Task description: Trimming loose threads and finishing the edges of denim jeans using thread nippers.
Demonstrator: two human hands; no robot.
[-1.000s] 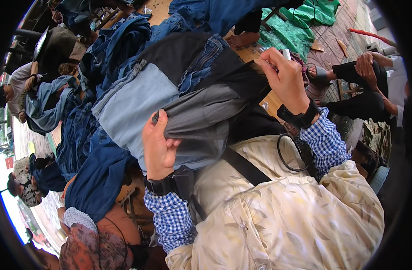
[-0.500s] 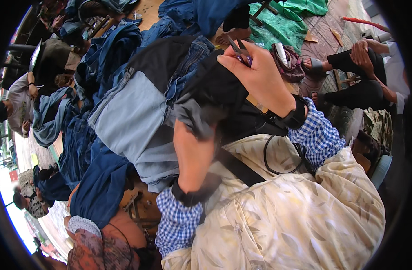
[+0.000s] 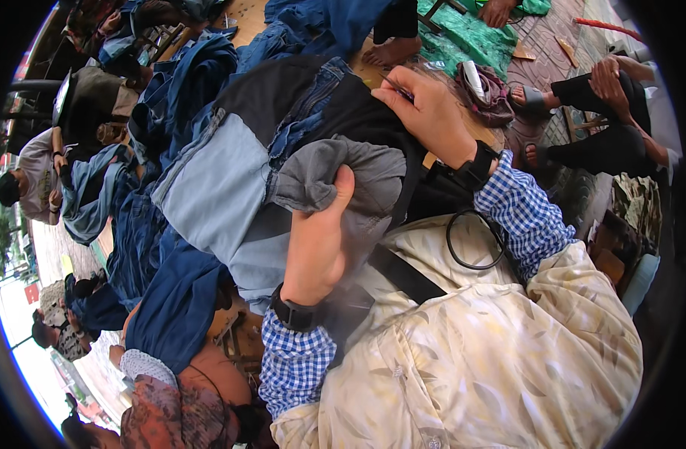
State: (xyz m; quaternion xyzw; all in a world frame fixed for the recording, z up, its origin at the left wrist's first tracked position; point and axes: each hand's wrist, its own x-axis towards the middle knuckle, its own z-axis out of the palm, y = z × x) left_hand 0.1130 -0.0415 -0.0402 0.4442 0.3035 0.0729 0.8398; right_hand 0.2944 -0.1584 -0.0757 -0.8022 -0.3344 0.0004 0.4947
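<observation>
My left hand [image 3: 316, 239] is closed on bunched grey fabric [image 3: 369, 172], thumb over it, in the middle of the garment lying across my lap. That garment has a light blue panel [image 3: 208, 179], a black part [image 3: 257, 97] and a dark denim strip [image 3: 305, 112]. Above and to the right, my right hand [image 3: 425, 112] grips small scissors [image 3: 401, 92] against the black cloth; their blades point up-left and are mostly hidden by the fingers. A black cord loop [image 3: 470, 266] hangs by my right sleeve.
Piles of blue jeans [image 3: 163, 112] lie on the left and behind. A green sheet [image 3: 455, 52], a maroon bag [image 3: 489, 108] and a wooden board [image 3: 227, 329] show around me. Several other people sit at both sides; one person's hand [image 3: 496, 11] is at the top.
My left hand has shifted right and gathered the grey fabric into a bunch. My right hand has moved up-left, with the scissors in it. Another person's hand has appeared at the top.
</observation>
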